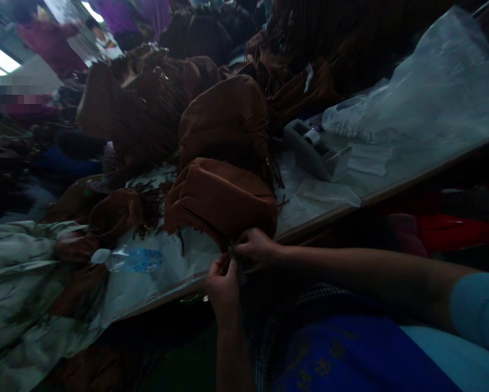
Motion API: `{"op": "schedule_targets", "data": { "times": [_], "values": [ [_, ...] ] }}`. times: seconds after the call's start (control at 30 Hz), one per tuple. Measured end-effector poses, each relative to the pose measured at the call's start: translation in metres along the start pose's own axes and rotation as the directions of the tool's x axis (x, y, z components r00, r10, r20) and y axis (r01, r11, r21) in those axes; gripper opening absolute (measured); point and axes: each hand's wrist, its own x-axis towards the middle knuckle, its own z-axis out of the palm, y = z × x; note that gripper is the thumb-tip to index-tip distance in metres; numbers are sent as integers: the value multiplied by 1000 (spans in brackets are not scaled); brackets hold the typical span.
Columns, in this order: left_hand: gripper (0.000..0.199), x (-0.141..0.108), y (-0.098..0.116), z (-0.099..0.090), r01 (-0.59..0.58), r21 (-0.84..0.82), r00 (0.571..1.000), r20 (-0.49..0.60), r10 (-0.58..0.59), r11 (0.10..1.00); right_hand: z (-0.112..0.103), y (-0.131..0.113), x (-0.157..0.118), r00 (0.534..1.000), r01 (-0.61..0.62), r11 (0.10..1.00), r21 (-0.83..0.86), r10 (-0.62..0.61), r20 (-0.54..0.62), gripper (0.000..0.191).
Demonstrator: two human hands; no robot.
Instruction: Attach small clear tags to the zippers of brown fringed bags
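Observation:
A brown bag point(232, 190) lies on its side at the table's front edge, its dark zipper point(206, 222) slanting down toward me. At the lower end of that zipper, my right hand point(256, 246) is closed, with thumb and fingers pinching the bag's edge. Just below, my left hand point(223, 280) is closed too, its fingertips pinched close to the right ones. What sits between the left fingertips is too small and dark to make out. A thin greyish strip point(241, 270) hangs beside the left thumb.
Another brown bag point(224, 120) stands right behind, before a heap of fringed bags point(146, 103). A grey tape dispenser point(313, 147) and clear plastic bags point(440, 81) lie to the right. Leftward are a plastic bottle point(136, 259) and a person in a patterned sleeve point(28, 294).

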Motion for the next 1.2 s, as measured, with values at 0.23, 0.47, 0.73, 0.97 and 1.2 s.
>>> {"op": "schedule_targets", "data": {
  "times": [0.23,0.47,0.73,0.97,1.2],
  "values": [
    [25,-6,-9,3,-403,358,899,-16,437,843,0,1,0,999,30,999,-38,-30,-20,9],
    [28,-13,-8,5,-580,658,729,155,667,480,-9,-14,-5,977,-134,988,83,117,180,24],
    [31,-18,-16,9,-584,721,726,259,637,373,-14,-24,-6,976,-115,990,-80,128,176,26],
    [35,-24,-17,3,-375,210,922,-11,386,903,-10,-20,-5,990,-69,994,-79,78,119,33],
    [32,-1,-7,14,225,-433,973,152,-175,873,-6,-14,-4,992,-63,998,-5,63,105,31]
  ]
}}
